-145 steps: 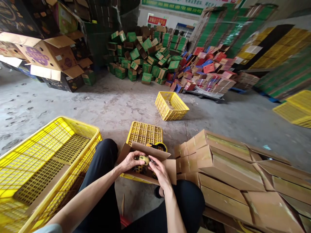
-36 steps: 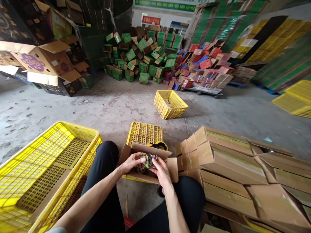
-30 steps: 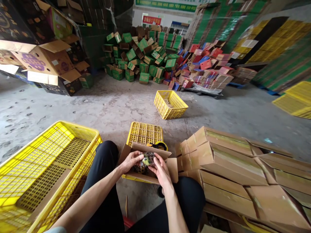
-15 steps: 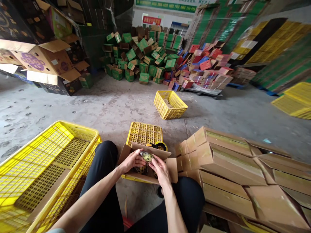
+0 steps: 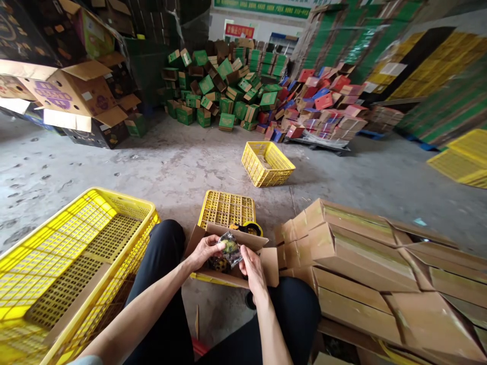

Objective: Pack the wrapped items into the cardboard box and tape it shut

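Between my two hands is a clear plastic bag (image 5: 230, 248) with something yellow-green inside, perhaps a fruit; its kind is not plain. My left hand (image 5: 205, 252) pinches the bag's left side, and my right hand (image 5: 251, 266) grips its right edge. Both are just above an open cardboard box (image 5: 238, 280) with its flaps spread. Inside the box, dark and yellow wrapped pieces (image 5: 219, 264) show partly, half covered by my hands. Behind the box, a tape dispenser (image 5: 249, 228) with yellow tape rests on an upturned yellow crate (image 5: 227, 207).
A large yellow crate (image 5: 95, 253) stands at my left, beside my knee. Stacked closed cartons (image 5: 373, 253) fill the right side. Farther off, a smaller yellow crate (image 5: 268, 165) sits on the concrete floor, before heaps of green boxes (image 5: 226, 120) and red boxes (image 5: 323, 101).
The bagged piece has been turned and its plastic spread wider between my hands. My right hand has shifted slightly to the right, toward the bag's edge.
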Motion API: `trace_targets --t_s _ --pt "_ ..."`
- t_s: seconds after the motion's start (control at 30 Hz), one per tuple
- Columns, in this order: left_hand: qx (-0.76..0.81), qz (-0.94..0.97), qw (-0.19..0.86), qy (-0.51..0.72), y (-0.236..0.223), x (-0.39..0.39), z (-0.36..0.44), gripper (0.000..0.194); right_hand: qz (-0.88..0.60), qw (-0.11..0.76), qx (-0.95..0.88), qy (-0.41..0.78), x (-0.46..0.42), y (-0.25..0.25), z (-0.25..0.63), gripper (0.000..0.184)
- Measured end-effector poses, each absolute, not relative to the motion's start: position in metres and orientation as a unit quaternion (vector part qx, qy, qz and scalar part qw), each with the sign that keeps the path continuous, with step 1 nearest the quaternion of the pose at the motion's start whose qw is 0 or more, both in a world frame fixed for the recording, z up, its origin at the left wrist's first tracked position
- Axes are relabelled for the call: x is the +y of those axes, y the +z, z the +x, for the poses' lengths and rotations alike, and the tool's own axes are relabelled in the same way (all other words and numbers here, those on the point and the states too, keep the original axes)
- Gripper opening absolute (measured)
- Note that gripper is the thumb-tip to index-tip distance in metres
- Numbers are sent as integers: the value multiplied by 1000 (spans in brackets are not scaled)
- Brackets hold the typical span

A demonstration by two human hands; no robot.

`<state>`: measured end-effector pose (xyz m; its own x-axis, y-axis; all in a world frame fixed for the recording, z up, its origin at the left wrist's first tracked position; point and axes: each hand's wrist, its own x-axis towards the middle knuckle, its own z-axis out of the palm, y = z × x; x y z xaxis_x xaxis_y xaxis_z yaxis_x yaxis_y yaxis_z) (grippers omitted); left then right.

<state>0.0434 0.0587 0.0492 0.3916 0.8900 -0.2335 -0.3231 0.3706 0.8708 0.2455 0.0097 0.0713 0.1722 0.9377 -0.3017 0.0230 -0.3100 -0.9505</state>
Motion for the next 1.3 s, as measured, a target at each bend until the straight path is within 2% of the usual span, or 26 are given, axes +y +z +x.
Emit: trace_targets --t_s 0.2,0.33,0.7,1.13,1.3 --pt "387 390 731 404 52 58 45 61 -549 465 -393 573 10 67 249 62" --pt "381 394 741 388 52 57 44 63 -557 464 -400 561 8 65 249 56" --pt "330 345 779 406 46 59 44 57 -556 518 -351 547 11 62 250 62" --pt "319 389 761 409 52 57 42 54 -545 450 -347 617 8 69 248 63" --pt "322 361 774 408 50 56 44 72 -579 458 -379 558 8 70 250 62"
